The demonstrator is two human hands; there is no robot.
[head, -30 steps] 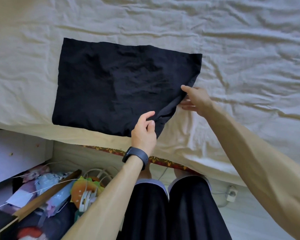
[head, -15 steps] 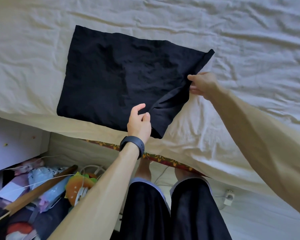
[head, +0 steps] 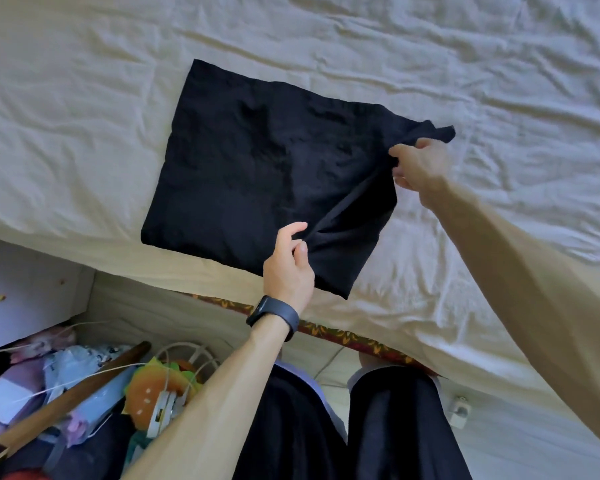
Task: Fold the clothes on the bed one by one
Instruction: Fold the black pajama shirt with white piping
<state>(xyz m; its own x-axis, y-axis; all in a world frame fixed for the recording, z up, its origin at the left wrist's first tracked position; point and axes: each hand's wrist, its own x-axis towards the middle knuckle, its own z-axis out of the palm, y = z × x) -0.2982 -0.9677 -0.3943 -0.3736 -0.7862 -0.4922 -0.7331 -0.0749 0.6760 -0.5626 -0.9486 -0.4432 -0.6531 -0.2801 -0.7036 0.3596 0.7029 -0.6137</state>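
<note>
A black garment point(head: 253, 174), folded into a rough rectangle, lies on the cream bed sheet point(head: 499, 81) near the bed's front edge. My right hand point(head: 420, 164) grips its far right corner and lifts it off the sheet, so the right side bunches into folds. My left hand point(head: 288, 268), with a dark band on the wrist, pinches the cloth near the garment's near right part. The left two thirds of the garment lie flat.
The wrinkled sheet stretches wide on all sides of the garment. Below the bed edge at the left is a white drawer unit point(head: 25, 289) and a clutter of bags, papers and a stick point(head: 77, 389). A white plug point(head: 459, 408) lies on the floor by my legs.
My right hand has moved up the right edge to the far corner and raised it. My left hand has closed on the near part. The view has shifted left, so the garment appears further right.
</note>
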